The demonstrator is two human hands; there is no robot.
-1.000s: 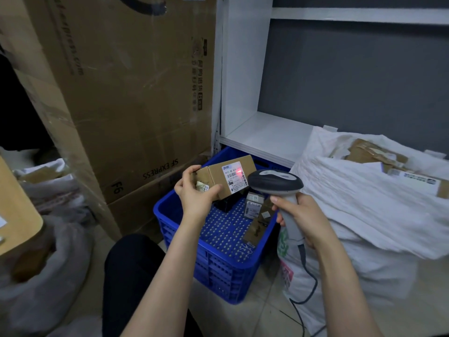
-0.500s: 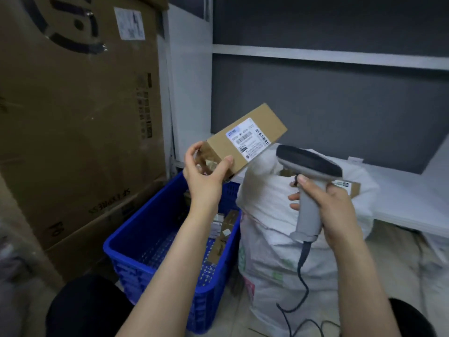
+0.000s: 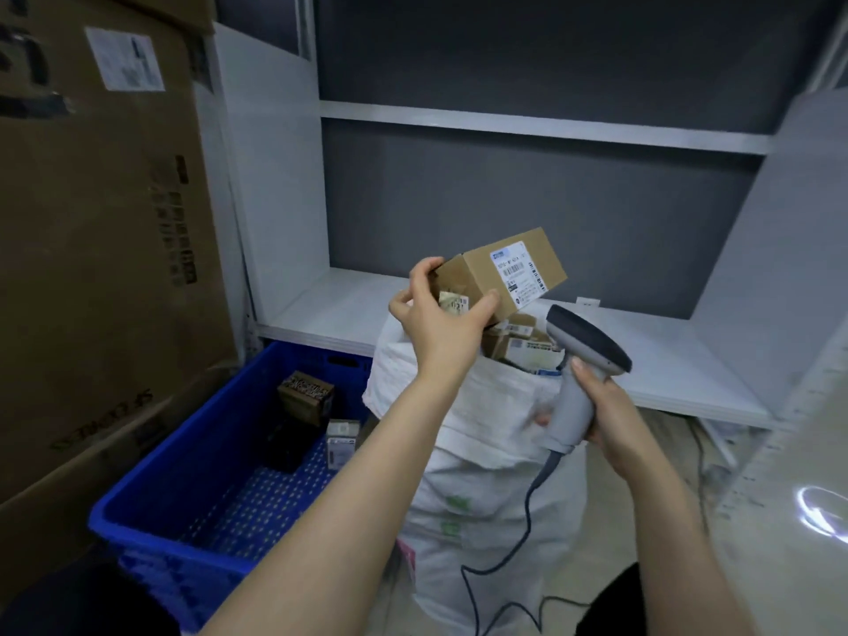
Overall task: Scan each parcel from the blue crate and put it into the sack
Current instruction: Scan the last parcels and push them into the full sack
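Brings the parcel (image 3: 509,268) further right than half a second ago, now over the sack (image 3: 486,433) and well clear of the blue crate (image 3: 151,511) above which it sat a second back. Grips the parcel's near end with the left hand (image 3: 440,314), thumb and fingers curled round the cardboard, white label turned toward the camera, box tilted with its far end higher. Holds it just above the sack's open mouth, apart from the parcels already inside (image 3: 518,342).

Wraps the right hand (image 3: 605,415) round the grey handle of the scanner (image 3: 583,355), fingers closed firmly on it, dark head just below and right of the held parcel, near but not touching. Lets the scanner's cable (image 3: 527,511) hang down in front of the sack toward the floor (image 3: 734,566).

Finds the sack upright on the floor just right of the crate, white rim folded open and brown boxes showing at the top. Finds a few small parcels (image 3: 305,397) at the far end of the crate, one dark and patterned, one pale beside it. Backs onto a white shelf (image 3: 665,360) behind the sack, with a large cardboard box (image 3: 92,268) standing left of the crate.
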